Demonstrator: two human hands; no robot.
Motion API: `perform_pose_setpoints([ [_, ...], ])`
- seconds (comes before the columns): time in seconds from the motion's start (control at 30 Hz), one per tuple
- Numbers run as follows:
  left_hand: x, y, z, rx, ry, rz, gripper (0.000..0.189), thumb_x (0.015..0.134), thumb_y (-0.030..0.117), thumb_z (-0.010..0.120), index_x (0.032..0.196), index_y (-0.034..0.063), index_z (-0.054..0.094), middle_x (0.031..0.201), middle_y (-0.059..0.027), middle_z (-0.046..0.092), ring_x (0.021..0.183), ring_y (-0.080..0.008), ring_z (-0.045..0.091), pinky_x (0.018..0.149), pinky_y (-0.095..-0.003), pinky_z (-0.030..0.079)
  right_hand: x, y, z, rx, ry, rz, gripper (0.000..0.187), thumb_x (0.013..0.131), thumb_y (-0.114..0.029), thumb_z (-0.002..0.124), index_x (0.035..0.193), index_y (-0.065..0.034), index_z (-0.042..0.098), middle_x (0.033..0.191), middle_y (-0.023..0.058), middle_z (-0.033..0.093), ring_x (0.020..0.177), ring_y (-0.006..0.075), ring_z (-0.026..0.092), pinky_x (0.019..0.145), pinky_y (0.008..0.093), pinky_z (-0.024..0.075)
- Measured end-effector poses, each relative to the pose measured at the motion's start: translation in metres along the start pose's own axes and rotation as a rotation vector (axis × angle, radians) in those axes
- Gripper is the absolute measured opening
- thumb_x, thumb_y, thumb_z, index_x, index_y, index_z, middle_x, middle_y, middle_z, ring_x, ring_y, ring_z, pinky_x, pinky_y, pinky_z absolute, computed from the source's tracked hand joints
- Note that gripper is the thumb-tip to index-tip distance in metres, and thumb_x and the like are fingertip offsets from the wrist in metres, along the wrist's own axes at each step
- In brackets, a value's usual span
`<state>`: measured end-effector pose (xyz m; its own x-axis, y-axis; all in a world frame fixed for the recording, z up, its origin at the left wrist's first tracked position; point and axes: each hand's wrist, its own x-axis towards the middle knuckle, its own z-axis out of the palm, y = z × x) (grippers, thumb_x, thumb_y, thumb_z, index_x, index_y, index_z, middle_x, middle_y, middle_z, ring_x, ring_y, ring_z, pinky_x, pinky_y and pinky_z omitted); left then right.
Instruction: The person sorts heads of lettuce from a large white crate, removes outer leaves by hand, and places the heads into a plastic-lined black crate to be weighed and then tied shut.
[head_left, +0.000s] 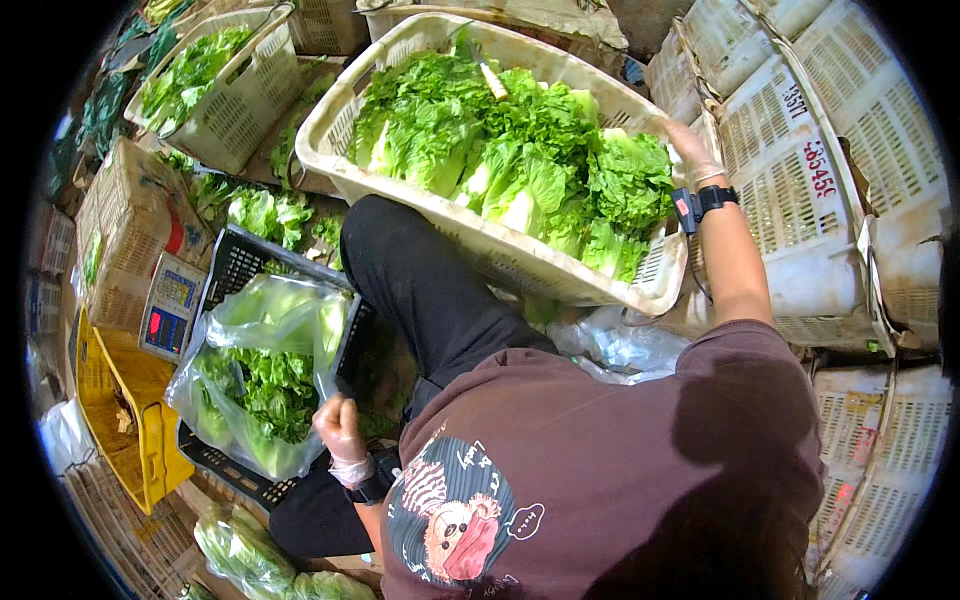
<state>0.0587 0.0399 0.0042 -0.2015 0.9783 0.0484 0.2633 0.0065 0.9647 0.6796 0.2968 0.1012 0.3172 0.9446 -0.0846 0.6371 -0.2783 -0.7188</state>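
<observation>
Fingers curled, my left hand (341, 429) is at the right edge of a clear plastic bag (259, 337) and appears to grip its film. Leafy green lettuce (277, 386) fills the bag, which sits in a black plastic crate (240, 251). My right hand (691, 150), in a thin clear glove, holds the right rim of a large white plastic crate (420, 196). Heads of lettuce (517, 165) lie piled in this crate. A knife with a light-coloured handle (493, 81) rests on top of them.
A digital scale display (171, 307) and a yellow crate (142, 427) stand at the left. Another white crate (232, 112) holds lettuce at the upper left. Stacked white crates (780, 172) line the right. Bagged lettuce (244, 551) lies at the bottom; loose leaves (270, 214) cover the floor.
</observation>
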Motion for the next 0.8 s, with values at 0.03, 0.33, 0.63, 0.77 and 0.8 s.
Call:
perform_pose_setpoints([
  [0.03, 0.002, 0.002, -0.001, 0.119, -0.112, -0.031, 0.034, 0.078, 0.007, 0.054, 0.056, 0.0039, 0.028, 0.053, 0.0004, 0.024, 0.05, -0.0089, 0.025, 0.045, -0.0296, 0.02, 0.007, 0.009, 0.007, -0.022, -0.056, -0.023, 0.042, 0.086, -0.036, 0.05, 0.109, -0.0026, 0.058, 0.103, 0.0078, 0.061, 0.094, 0.017, 0.053, 0.085, 0.0287, 0.0391],
  [0.33, 0.002, -0.025, 0.01, -0.051, -0.266, -0.272, 0.02, 0.082, 0.012, 0.056, 0.067, 0.0005, 0.048, 0.06, -0.0014, 0.046, 0.057, -0.0088, 0.041, 0.053, -0.0241, 0.035, 0.114, 0.039, 0.078, -0.582, -0.256, 0.137, 0.071, 0.082, -0.057, 0.04, 0.122, 0.0002, 0.049, 0.129, 0.0196, 0.045, 0.12, 0.0296, 0.042, 0.099, 0.0369, 0.0309],
  [0.63, 0.005, -0.023, 0.011, 0.008, -0.234, -0.288, 0.016, 0.084, 0.012, 0.056, 0.077, -0.0021, 0.056, 0.069, -0.0033, 0.056, 0.065, -0.0098, 0.049, 0.06, -0.0239, 0.04, 0.066, -0.012, 0.058, -0.805, -0.566, 0.107, 0.065, 0.076, -0.051, 0.056, 0.118, -0.0017, 0.053, 0.122, 0.0129, 0.053, 0.109, 0.0209, 0.05, 0.093, 0.0303, 0.037],
  [0.77, 0.011, -0.02, 0.015, -0.042, -0.251, -0.255, 0.013, 0.084, 0.01, 0.055, 0.077, -0.0011, 0.056, 0.075, -0.0035, 0.058, 0.07, -0.0107, 0.051, 0.066, -0.024, 0.041, 0.004, -0.02, 0.017, -0.159, -0.619, -0.011, 0.042, 0.081, -0.03, 0.061, 0.11, -0.0024, 0.052, 0.099, 0.0016, 0.055, 0.089, 0.0103, 0.048, 0.079, 0.0223, 0.0389],
  [0.8, 0.012, -0.022, 0.017, -0.072, -0.26, -0.252, 0.022, 0.087, 0.019, 0.052, 0.076, -0.0012, 0.055, 0.075, -0.0048, 0.057, 0.071, -0.0126, 0.052, 0.068, -0.025, 0.041, -0.006, -0.019, 0.005, -0.17, -0.599, -0.057, 0.04, 0.079, -0.028, 0.062, 0.109, -0.0031, 0.051, 0.1, 0.0015, 0.055, 0.09, 0.01, 0.048, 0.08, 0.0225, 0.0392],
])
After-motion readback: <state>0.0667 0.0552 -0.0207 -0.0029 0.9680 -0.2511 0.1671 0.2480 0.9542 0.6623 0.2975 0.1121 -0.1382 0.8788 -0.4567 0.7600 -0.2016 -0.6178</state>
